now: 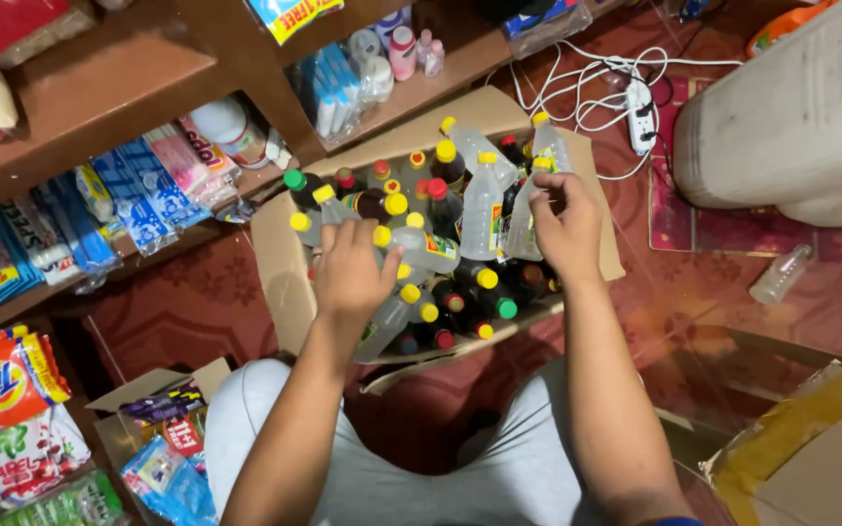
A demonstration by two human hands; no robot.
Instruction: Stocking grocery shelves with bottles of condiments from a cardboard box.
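An open cardboard box (280,244) on the floor holds several bottles with yellow, red and green caps, some clear, some dark. My left hand (351,268) rests on a clear yellow-capped bottle (421,245) lying across the others, fingers curled over it. Over the box's right side, my right hand (565,226) grips the neck of an upright clear bottle (528,209). Another tall clear bottle (482,205) stands between the two hands. My knees in grey trousers are just below the box.
Wooden shelves (129,88) at upper left carry sachets, packets and small bottles. A white power strip (640,112) with cables lies behind the box. A large white container (791,107) stands right, an empty bottle (780,276) beside it. Detergent packs (12,419) and small boxes sit lower left.
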